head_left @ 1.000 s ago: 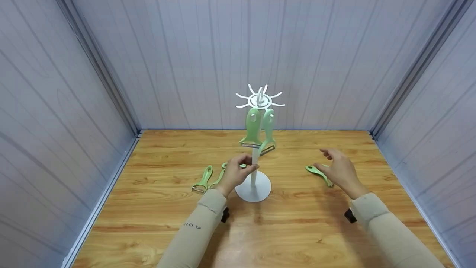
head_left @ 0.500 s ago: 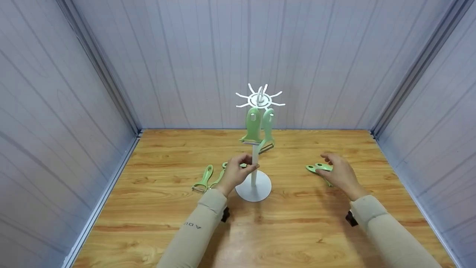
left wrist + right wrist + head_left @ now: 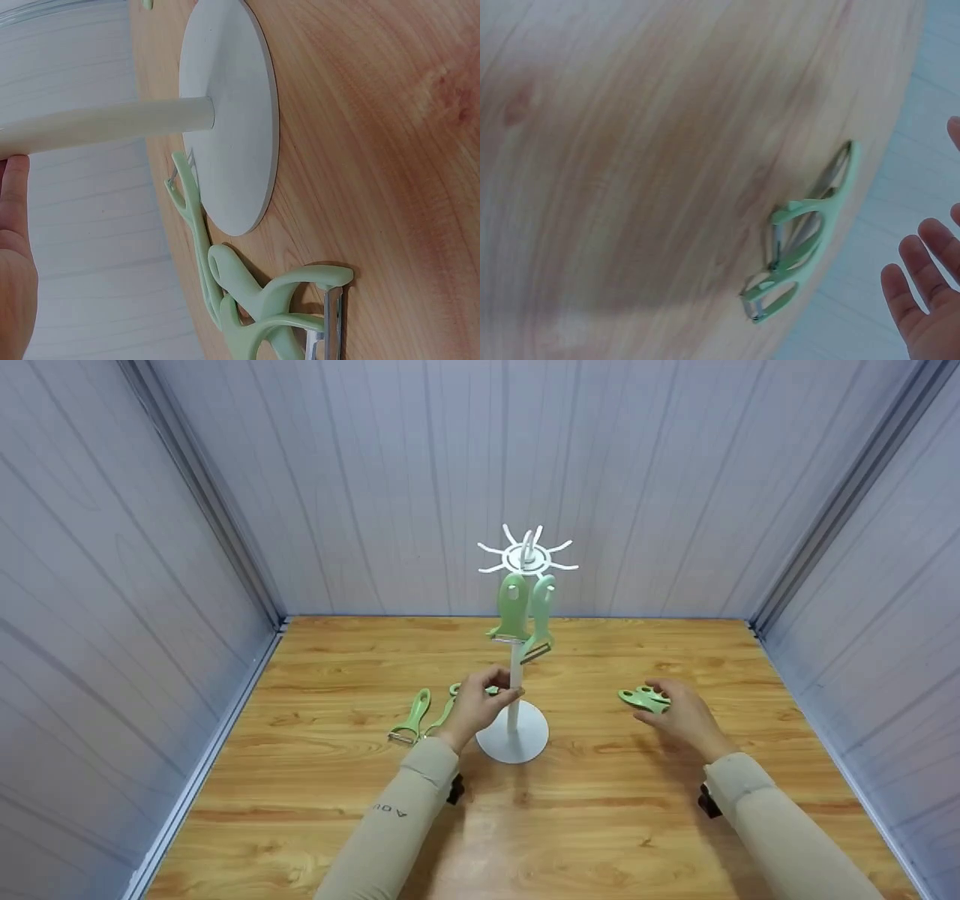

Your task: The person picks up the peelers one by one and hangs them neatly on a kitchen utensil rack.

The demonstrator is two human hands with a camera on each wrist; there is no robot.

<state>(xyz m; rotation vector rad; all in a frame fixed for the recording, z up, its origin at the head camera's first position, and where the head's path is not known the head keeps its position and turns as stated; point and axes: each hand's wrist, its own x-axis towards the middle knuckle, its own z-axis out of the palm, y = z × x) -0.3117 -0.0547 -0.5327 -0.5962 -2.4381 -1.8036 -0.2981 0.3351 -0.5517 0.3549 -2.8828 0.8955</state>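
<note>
A white stand point(image 3: 514, 675) with a round base and a crown of curved hooks rises mid-table. My left hand point(image 3: 476, 709) grips its pole between thumb and fingers. Two green peelers hang from the front hooks, a darker peeler point(image 3: 513, 607) beside a paler peeler point(image 3: 542, 607), blades down. Over the table at right, my right hand point(image 3: 686, 720) is spread with thumb and fingers apart, holding nothing. Close by its fingertips lie overlapping green peelers point(image 3: 639, 700), partly hidden by the hand in the head view; the right wrist view shows their blade ends point(image 3: 802, 232).
Left of the base, a green peeler point(image 3: 414, 716) lies on the wooden table point(image 3: 585, 825). More green peelers point(image 3: 259, 292) are bunched against it near the base, partly behind my left hand in the head view. Pale panelled walls point(image 3: 390, 487) enclose the table's back and sides.
My right hand's thumb has lowered a little, and the overlapping peeler handles beside it show more fully. The left hand keeps its grip on the pole. The head view has tilted slightly.
</note>
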